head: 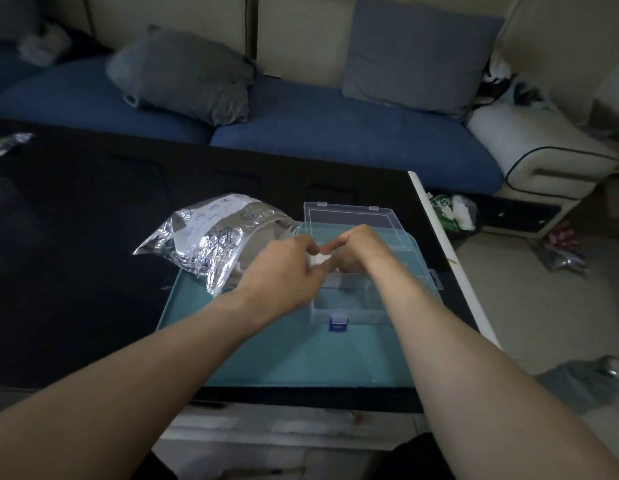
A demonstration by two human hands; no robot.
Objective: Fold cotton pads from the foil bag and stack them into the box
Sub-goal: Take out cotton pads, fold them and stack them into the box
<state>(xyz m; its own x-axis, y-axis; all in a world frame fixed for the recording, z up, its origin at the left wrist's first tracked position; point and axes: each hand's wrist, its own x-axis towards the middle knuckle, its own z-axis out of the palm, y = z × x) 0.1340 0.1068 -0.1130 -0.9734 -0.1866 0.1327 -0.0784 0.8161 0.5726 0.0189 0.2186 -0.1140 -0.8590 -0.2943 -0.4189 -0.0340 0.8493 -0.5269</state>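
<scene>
A white cotton pad (318,259) sits between my two hands, just above the far left part of the clear plastic box (349,306). My left hand (284,268) pinches its left side and my right hand (356,251) pinches its right side with curled fingers. The box stands open on a teal mat (266,355), its lid (349,216) tilted back behind it and a blue latch (337,323) at its front. A crumpled silver foil bag (211,237) lies left of the box, its mouth facing my left hand. Much of the pad is hidden by my fingers.
The mat lies on a black table (76,254) with a white right edge (443,244). Behind the table is a blue sofa (301,126) with grey cushions. Bags and clutter lie on the floor to the right (453,209).
</scene>
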